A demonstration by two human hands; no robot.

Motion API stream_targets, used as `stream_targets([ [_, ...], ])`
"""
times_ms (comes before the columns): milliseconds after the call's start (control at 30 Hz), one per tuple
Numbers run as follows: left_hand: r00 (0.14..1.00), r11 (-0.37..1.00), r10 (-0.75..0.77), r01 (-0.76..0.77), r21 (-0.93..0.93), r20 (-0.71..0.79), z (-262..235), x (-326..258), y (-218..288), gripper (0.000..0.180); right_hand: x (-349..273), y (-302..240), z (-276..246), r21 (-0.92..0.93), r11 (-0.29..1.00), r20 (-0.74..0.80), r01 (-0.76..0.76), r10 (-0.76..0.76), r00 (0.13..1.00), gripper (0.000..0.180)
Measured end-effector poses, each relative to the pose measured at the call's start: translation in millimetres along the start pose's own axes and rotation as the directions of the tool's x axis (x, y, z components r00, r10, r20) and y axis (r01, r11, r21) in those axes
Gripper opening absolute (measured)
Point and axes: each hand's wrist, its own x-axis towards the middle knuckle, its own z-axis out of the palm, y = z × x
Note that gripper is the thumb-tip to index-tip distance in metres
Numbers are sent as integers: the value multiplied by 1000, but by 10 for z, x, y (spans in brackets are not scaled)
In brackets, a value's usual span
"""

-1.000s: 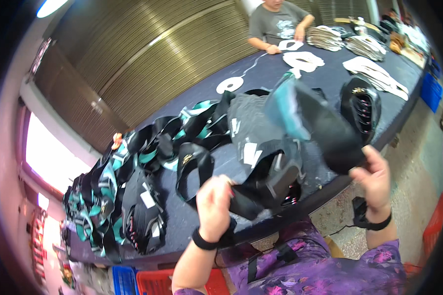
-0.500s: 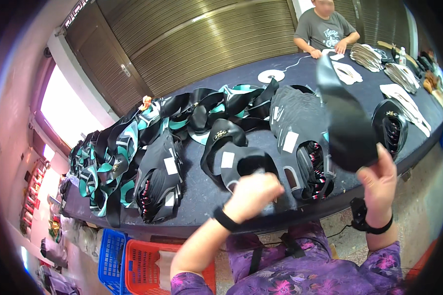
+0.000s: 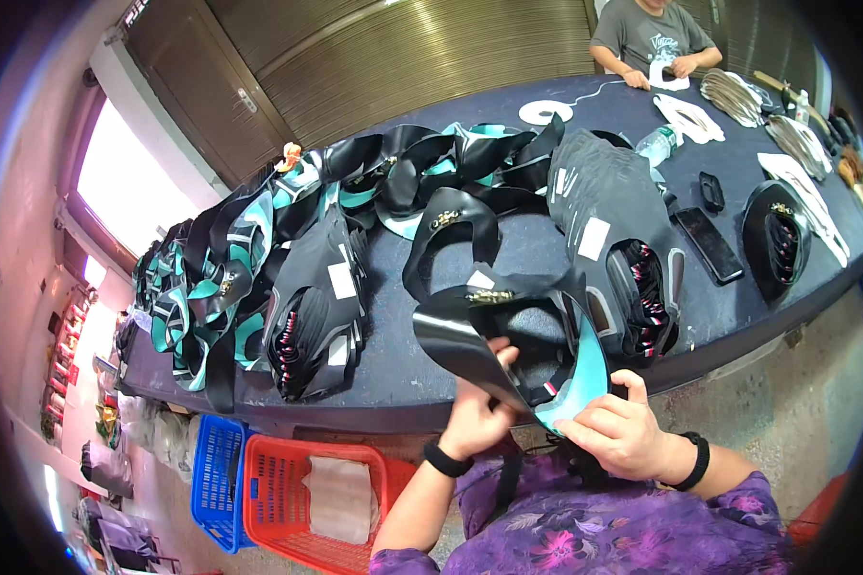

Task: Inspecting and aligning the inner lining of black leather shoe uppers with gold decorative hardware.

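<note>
A curved black shoe upper point(image 3: 457, 337) with teal lining and a gold ornament is held at the table's front edge. My left hand point(image 3: 479, 418) grips its left side, some fingers behind the black flap. At its right end, my right hand point(image 3: 616, 427) pinches the teal lining between thumb and fingers. A grey lining piece shows within the loop; whether it is joined to the black part I cannot tell. Just beyond lies another black upper point(image 3: 413, 264) with a gold ornament. Right of my hands sits a stack of dark grey pieces point(image 3: 604, 196) bearing a white label.
More black-and-teal uppers point(image 3: 222, 299) are heaped along the left and back. Another grey stack point(image 3: 334, 278) lies left. A phone point(image 3: 708, 244), small black case point(image 3: 711, 191) and plastic bottle point(image 3: 658, 144) are rightward. Red point(image 3: 264, 498) and blue baskets point(image 3: 216, 479) stand below. A person point(image 3: 654, 43) works across the table.
My right hand has brought the raised black piece down and leftward, in front of my body. My left hand has moved lower and now grips it too. The phone and bottle have come into view.
</note>
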Motion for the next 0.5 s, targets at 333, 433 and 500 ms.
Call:
stream_targets([
  [333,886,-281,-323,247,-927,334,-634,479,-176,51,-271,-81,22,-107,973,136,205,-190,972,22],
  [433,868,156,-413,365,-918,275,-753,577,-217,33,-351,-100,2,-81,981,193,176,-158,968,24],
  [500,884,265,-320,428,-864,340,-799,675,-201,32,-384,-115,-16,-82,983,230,163,-141,963,25],
])
